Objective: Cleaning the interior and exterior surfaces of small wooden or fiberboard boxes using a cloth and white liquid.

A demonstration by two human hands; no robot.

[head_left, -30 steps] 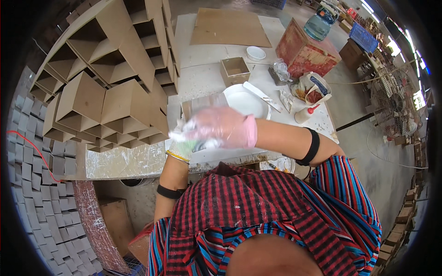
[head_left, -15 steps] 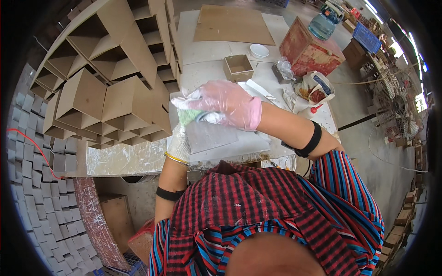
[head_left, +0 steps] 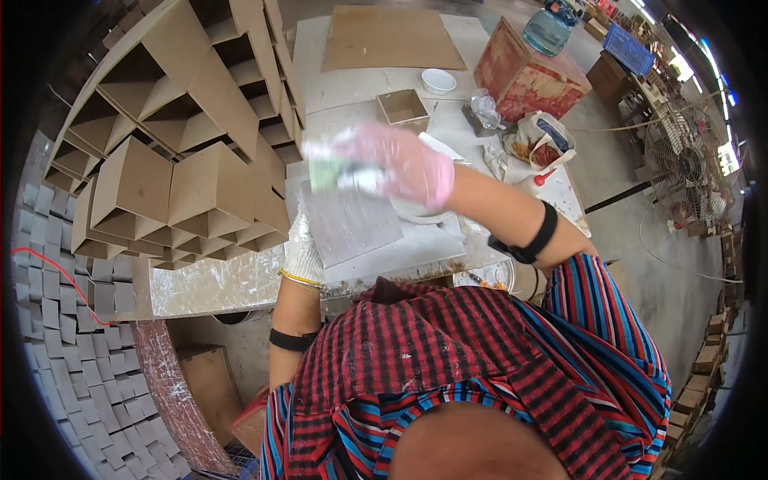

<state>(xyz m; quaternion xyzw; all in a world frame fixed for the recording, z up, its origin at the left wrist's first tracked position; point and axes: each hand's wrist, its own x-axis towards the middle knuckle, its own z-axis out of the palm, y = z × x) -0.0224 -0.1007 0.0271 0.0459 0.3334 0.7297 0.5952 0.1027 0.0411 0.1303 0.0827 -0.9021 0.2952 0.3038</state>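
My right hand [head_left: 396, 164], in a pink glove under clear plastic film, is closed round a pale green cloth [head_left: 326, 174]. Motion blurs it over the far edge of a flat grey panel [head_left: 356, 230]. My left hand [head_left: 303, 246], in a white knitted glove, grips that panel at its left edge; its fingertips are hidden. The panel's face is smooth and slightly streaked. White paper [head_left: 436, 246] lies beneath it on the worktable. A round white rim [head_left: 420, 213] shows partly below my right wrist.
Stacked brown cardboard boxes [head_left: 212, 180] rise close on the left. Beyond my hands stand a small open box [head_left: 402, 109], a white bowl [head_left: 438, 81] and a cardboard sheet [head_left: 392, 38]. At the right are a red-tipped bottle [head_left: 538, 182], a bag [head_left: 542, 140] and a red block [head_left: 532, 76].
My right hand has moved slightly away with the green cloth, uncovering more of the panel. My left hand has dropped a little nearer to me along the panel's edge.
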